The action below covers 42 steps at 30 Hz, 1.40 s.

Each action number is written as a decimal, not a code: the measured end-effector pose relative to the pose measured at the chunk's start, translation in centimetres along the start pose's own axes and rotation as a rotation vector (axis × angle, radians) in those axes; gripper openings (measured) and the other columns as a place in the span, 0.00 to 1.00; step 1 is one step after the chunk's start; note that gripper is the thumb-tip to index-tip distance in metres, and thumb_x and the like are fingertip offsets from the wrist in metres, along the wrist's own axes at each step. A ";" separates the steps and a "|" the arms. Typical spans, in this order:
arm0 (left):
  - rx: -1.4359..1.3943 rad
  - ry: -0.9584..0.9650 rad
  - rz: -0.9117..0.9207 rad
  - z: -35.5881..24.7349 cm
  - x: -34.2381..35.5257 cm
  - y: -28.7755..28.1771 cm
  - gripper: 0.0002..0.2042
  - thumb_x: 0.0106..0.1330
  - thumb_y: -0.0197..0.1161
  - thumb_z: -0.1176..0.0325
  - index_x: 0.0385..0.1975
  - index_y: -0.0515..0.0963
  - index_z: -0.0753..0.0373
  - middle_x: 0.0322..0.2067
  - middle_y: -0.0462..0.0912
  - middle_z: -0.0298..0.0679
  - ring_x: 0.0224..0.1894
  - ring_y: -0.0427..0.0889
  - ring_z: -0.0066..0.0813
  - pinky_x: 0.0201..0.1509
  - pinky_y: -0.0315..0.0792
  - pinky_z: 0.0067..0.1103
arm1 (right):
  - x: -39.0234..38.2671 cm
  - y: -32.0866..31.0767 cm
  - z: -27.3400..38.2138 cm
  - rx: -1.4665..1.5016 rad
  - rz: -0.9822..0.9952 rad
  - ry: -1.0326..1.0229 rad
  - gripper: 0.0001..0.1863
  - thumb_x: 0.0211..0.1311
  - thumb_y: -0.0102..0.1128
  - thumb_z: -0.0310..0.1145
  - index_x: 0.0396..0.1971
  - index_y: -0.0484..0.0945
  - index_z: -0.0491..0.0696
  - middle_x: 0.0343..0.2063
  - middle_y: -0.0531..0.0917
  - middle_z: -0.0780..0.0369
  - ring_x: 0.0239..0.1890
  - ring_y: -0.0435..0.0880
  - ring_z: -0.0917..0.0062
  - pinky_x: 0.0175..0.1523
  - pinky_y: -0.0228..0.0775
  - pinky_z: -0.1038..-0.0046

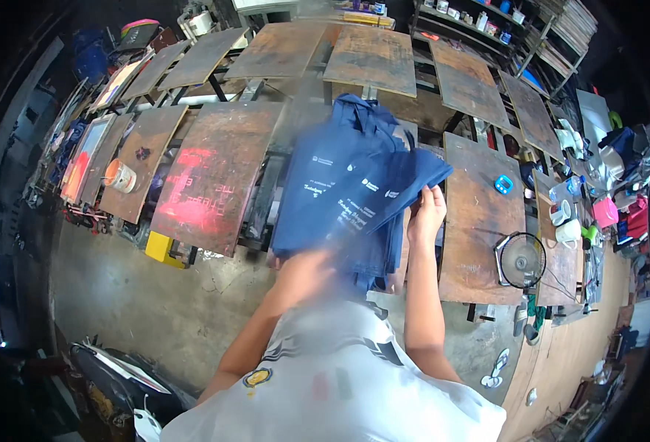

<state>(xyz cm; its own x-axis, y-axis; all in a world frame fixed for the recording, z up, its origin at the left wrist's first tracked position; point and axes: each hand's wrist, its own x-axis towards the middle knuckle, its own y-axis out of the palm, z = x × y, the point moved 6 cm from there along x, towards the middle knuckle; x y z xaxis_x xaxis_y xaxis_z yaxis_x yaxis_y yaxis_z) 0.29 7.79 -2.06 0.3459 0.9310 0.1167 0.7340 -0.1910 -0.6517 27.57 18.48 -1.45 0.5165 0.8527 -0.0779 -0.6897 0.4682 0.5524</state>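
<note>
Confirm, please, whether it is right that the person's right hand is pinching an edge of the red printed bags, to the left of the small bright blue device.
Not quite: the head view shows that the printed bags are dark blue, not red. The right hand does pinch their edge, left of the bright blue device.

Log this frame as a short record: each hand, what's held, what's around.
right_hand: right hand pinches the right-hand corner of the navy bags
left_hand: left hand, blurred, at the lower edge of the bags; grip unclear
bags: stacked, white print, handles at the far end
left_side: board with pink-red stains; white bucket on the next board
right_side: brown board bearing a small blue device; round fan near its right edge
floor: flip-flops, lower right
</note>
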 end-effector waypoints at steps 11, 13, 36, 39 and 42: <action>0.140 0.186 0.014 -3.5 -1.2 -1.2 0.07 0.55 0.69 0.70 0.33 0.80 0.61 0.33 0.82 0.39 0.41 0.80 0.40 0.45 0.74 0.29 | 2.0 -2.6 -0.3 -0.096 -0.005 -0.012 0.06 0.65 0.52 0.25 0.36 0.79 0.47 0.27 0.79 0.71 0.26 0.75 0.89 0.30 0.66 0.84; 0.096 0.141 0.309 -4.9 -1.5 1.2 0.09 0.57 0.68 0.70 0.36 0.79 0.62 0.39 0.81 0.39 0.47 0.78 0.40 0.52 0.72 0.31 | 3.2 -4.3 -1.0 -0.174 -0.022 0.014 0.10 0.64 0.48 0.24 0.38 0.80 0.45 0.29 0.81 0.68 0.29 0.78 0.87 0.32 0.69 0.83; -1.533 -0.210 -0.499 2.3 3.9 -4.4 0.12 0.75 0.52 0.70 0.55 0.70 0.60 0.49 0.78 0.35 0.51 0.77 0.24 0.56 0.71 0.23 | 1.1 8.5 9.9 -0.610 0.438 -0.639 0.16 0.70 0.56 0.29 0.53 0.78 0.39 0.48 0.84 0.59 0.47 0.81 0.77 0.57 0.70 0.75; -1.362 -0.280 -0.563 9.4 3.9 -3.2 0.11 0.75 0.53 0.68 0.54 0.72 0.60 0.47 0.79 0.34 0.48 0.78 0.23 0.53 0.73 0.21 | 1.2 6.3 5.7 -0.917 0.400 -0.701 0.14 0.66 0.61 0.30 0.49 0.80 0.41 0.46 0.84 0.58 0.49 0.81 0.74 0.55 0.70 0.73; -1.167 -0.405 -0.693 15.3 1.9 -1.8 0.09 0.74 0.54 0.69 0.50 0.75 0.63 0.42 0.80 0.34 0.45 0.78 0.20 0.49 0.72 0.18 | 1.2 2.6 1.8 -0.982 0.389 -0.645 0.12 0.61 0.62 0.30 0.44 0.81 0.44 0.46 0.84 0.55 0.52 0.80 0.61 0.59 0.69 0.64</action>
<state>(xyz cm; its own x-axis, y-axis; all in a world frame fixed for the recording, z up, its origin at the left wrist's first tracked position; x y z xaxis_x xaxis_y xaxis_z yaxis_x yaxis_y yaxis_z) -9.26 14.65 -12.12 -0.3210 0.9264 -0.1968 0.8067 0.3763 0.4556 27.28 20.32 1.35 0.1554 0.8344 0.5288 -0.7977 0.4218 -0.4310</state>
